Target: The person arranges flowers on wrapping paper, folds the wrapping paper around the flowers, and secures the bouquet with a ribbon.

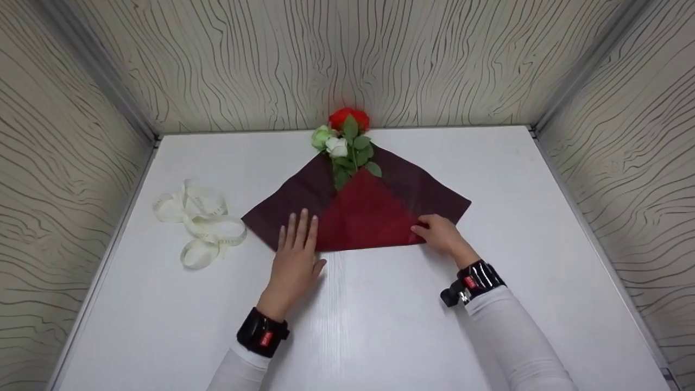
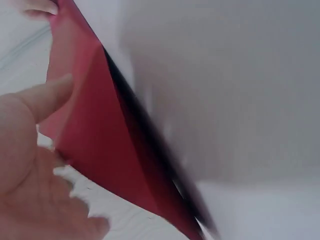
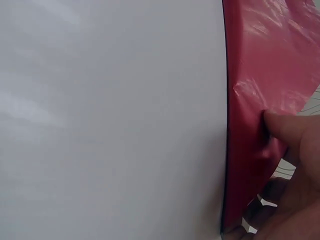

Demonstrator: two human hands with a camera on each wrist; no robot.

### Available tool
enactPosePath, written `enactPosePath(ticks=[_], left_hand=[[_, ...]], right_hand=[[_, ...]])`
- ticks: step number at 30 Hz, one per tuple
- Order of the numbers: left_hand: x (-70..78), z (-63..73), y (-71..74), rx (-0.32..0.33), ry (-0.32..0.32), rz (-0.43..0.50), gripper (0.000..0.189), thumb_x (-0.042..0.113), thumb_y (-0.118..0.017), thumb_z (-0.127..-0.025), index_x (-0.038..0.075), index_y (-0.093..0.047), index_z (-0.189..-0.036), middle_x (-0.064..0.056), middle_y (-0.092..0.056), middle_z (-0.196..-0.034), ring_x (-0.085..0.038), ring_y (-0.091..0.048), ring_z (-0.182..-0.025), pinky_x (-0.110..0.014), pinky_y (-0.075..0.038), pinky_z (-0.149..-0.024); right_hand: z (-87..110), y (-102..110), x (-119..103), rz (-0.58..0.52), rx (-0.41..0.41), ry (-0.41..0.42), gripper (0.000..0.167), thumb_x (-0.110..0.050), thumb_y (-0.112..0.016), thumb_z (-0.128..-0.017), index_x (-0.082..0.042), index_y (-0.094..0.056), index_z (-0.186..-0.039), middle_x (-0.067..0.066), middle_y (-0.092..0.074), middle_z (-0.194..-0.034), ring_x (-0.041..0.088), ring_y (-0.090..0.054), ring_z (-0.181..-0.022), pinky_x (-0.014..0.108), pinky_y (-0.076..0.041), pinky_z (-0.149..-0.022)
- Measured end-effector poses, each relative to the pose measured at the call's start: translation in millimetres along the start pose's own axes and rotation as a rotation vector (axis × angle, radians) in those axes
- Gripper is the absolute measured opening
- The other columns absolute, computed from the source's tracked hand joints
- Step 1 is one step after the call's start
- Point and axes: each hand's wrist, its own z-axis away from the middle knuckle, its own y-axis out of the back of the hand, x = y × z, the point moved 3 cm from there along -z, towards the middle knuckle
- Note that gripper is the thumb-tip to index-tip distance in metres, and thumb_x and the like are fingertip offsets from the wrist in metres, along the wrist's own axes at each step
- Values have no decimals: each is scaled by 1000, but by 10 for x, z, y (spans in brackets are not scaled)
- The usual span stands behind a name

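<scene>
A sheet of wrapping paper [image 1: 366, 217], dark maroon with a bright red flap folded up its middle, lies across the table. From its top stick out a red flower [image 1: 349, 117], a white rose [image 1: 336, 146], a pale green flower [image 1: 321, 137] and green leaves. My left hand [image 1: 296, 266] lies over the paper's left part, fingers straight and pointing away from me; its thumb [image 2: 55, 95] shows against the red side in the left wrist view. My right hand [image 1: 441, 234] pinches the fold at the lower right, thumb [image 3: 280, 125] pressing on the red side.
A loosely looped cream ribbon [image 1: 203, 222] with printed lettering lies to the left of the paper. The white table [image 1: 380, 326] is bounded by wood-grain panels [image 1: 347, 60] at the back and both sides. Black straps with cameras sit on both wrists.
</scene>
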Motion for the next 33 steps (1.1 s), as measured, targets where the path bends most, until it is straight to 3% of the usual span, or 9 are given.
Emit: enactPosePath(ticks=[4, 7, 10, 23, 33], left_hand=[[170, 33, 18, -19, -85, 26, 91, 39, -68, -76, 4, -15, -141, -13, -1, -147, -32, 0, -133, -47, -12, -104], [268, 65, -19, -104, -152, 62, 85, 40, -64, -78, 4, -20, -141, -11, -4, -147, -30, -2, -133, -45, -12, -104], [299, 99, -84, -185, -166, 86, 79, 42, -60, -81, 5, -23, -140, -10, -8, -147, -29, -5, -133, -45, -14, -104], [147, 165, -288, -341, 2, 179, 66, 45, -54, -84, 11, -34, -137, -10, -24, -143, -33, -16, -131, -51, -16, -102], [133, 144, -272, -377, 32, 193, 64, 43, -54, -84, 13, -35, -137, -10, -27, -142, -33, -18, -130, -50, -16, -102]], right_hand=[[-26, -17, -42, 29, 5, -29, 41, -26, -53, -88, 3, -54, -117, 20, -55, -115, 34, -48, -109, 46, -37, -89], [-32, -30, -46, 51, 16, -36, 40, -25, -54, -88, 3, -55, -116, 19, -56, -114, 34, -49, -108, 46, -37, -88], [-41, -37, -49, 57, 26, -31, 37, -26, -54, -88, 1, -58, -112, 18, -58, -109, 34, -51, -104, 45, -39, -85], [-46, -47, -63, 73, 47, -33, 34, -25, -55, -87, 0, -60, -110, 16, -60, -103, 31, -54, -97, 45, -41, -81], [-37, -77, -71, 139, 84, -17, 36, -25, -55, -87, 2, -60, -109, 19, -60, -100, 34, -54, -96, 46, -41, -80]])
